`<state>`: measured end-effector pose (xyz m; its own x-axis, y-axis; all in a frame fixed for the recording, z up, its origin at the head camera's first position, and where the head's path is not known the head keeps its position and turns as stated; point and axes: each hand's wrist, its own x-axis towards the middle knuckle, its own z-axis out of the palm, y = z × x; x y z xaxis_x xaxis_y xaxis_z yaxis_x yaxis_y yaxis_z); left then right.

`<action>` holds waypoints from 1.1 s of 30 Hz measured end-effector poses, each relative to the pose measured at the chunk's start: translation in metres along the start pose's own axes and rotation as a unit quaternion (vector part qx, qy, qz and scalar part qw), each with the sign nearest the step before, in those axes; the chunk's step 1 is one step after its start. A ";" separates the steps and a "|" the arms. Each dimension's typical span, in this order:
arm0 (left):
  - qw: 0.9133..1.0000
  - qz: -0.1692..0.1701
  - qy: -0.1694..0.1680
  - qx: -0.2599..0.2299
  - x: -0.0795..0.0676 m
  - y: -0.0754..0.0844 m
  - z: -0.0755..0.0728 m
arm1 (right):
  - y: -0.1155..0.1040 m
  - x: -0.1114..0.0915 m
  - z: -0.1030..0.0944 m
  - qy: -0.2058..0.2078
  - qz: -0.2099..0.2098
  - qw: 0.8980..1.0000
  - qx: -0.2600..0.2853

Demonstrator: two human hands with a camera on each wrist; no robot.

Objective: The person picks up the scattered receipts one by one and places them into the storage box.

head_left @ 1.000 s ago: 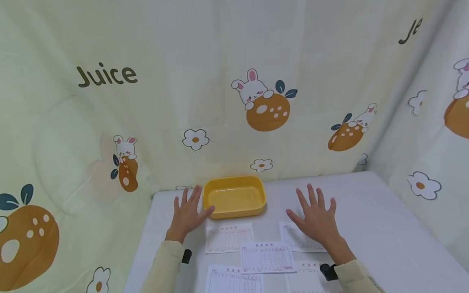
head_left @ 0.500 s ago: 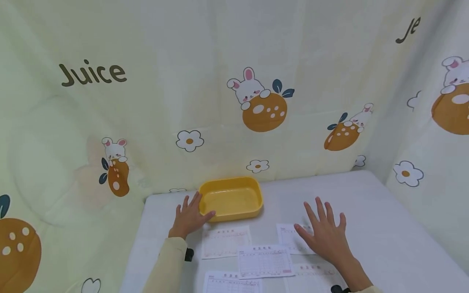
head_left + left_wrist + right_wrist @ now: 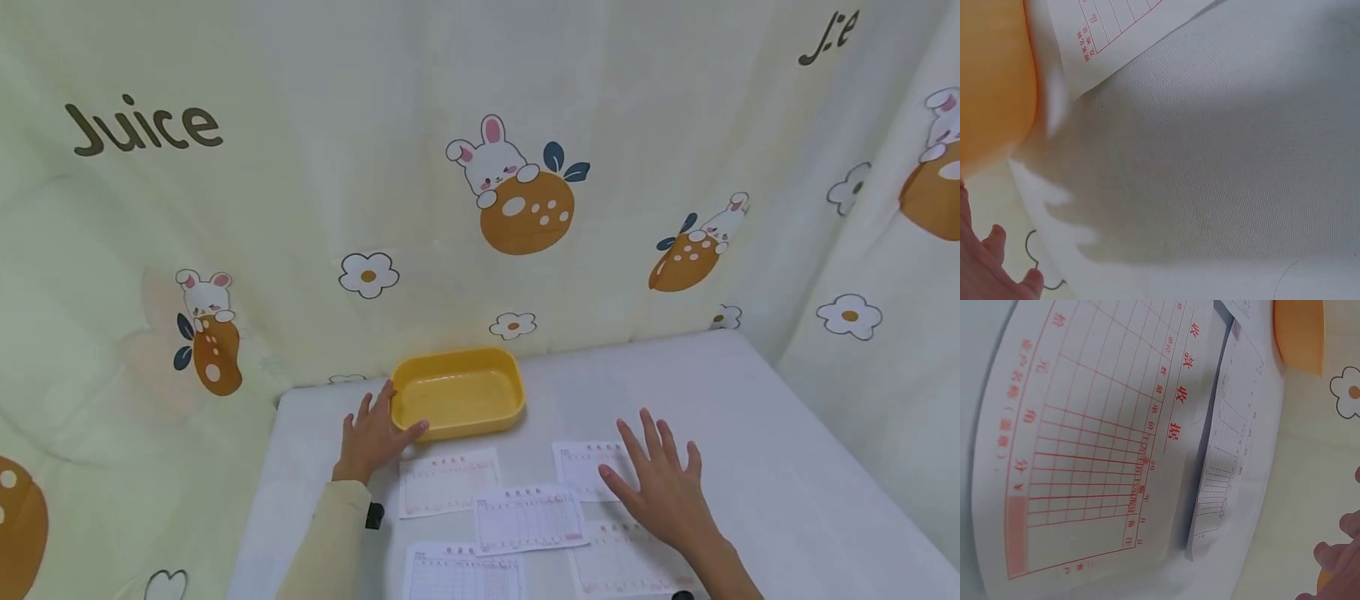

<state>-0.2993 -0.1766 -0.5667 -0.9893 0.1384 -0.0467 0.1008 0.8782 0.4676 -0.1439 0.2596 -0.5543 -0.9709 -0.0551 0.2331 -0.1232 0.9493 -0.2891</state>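
Note:
A shallow yellow plastic tray (image 3: 457, 432) sits at the back of the white table. My left hand (image 3: 371, 437) is at its left end, fingers spread along the left side and thumb at the front-left corner. In the left wrist view my left hand (image 3: 991, 265) shows just beyond the tray's wall (image 3: 997, 81). My right hand (image 3: 663, 492) hovers with fingers spread over the right-hand paper forms, holding nothing. Several printed receipt slips lie in front of the tray; the middle slip (image 3: 528, 518) overlaps its neighbours. A red-printed slip (image 3: 1085, 444) fills much of the right wrist view.
Behind the table (image 3: 780, 467) hangs a pale curtain (image 3: 360, 183) printed with rabbits, oranges and flowers, and it continues along the right side. More slips, such as the back-left slip (image 3: 442, 485) and the front-left slip (image 3: 461, 575), lie flat on the white cloth.
The head view has shifted, sliding the scene slightly left. My left hand has come in to the tray's left end. My right hand has moved lower and nearer the person, still spread.

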 end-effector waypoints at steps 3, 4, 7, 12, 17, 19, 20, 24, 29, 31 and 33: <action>1.000 -0.001 0.003 0.005 -0.001 0.001 0.000 | 0.002 -0.003 0.001 0.006 -0.006 1.000 0.002; 1.000 -0.002 0.005 0.006 -0.002 0.002 -0.001 | 0.003 -0.004 0.002 0.009 -0.010 1.000 0.003; 1.000 -0.004 0.007 0.009 -0.003 0.004 -0.003 | 0.004 -0.006 0.006 0.021 -0.017 1.000 0.009; 1.000 -0.015 0.000 0.008 -0.005 0.007 -0.003 | 0.003 -0.009 0.010 0.051 -0.036 0.997 0.033; 1.000 -0.019 -0.002 0.015 -0.006 0.008 -0.003 | -0.005 -0.010 0.015 0.034 -0.025 0.995 0.085; 1.000 -0.017 -0.001 0.017 -0.006 0.009 -0.003 | -0.010 -0.009 0.018 0.007 -0.011 0.995 0.103; 1.000 -0.016 -0.003 0.017 -0.005 0.009 -0.003 | -0.013 -0.008 0.019 -0.009 -0.004 0.994 0.111; 0.999 -0.019 -0.012 0.022 -0.001 0.007 -0.002 | -0.022 -0.001 0.025 -0.055 0.008 0.990 0.129; 0.999 -0.024 -0.013 0.023 0.001 0.009 -0.005 | -0.031 0.009 0.033 -0.065 0.009 0.986 0.153; 0.999 -0.025 -0.012 0.024 0.001 0.010 -0.006 | -0.034 0.013 0.036 -0.066 0.009 0.986 0.156; 0.999 -0.026 -0.014 0.025 0.000 0.011 -0.009 | -0.037 0.017 0.040 -0.066 0.005 0.986 0.153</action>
<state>-0.2991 -0.1709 -0.5541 -0.9900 0.1040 -0.0952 0.0550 0.9066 0.4185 -0.1644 0.2110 -0.5766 -0.9881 -0.1052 0.1126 -0.1506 0.8134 -0.5618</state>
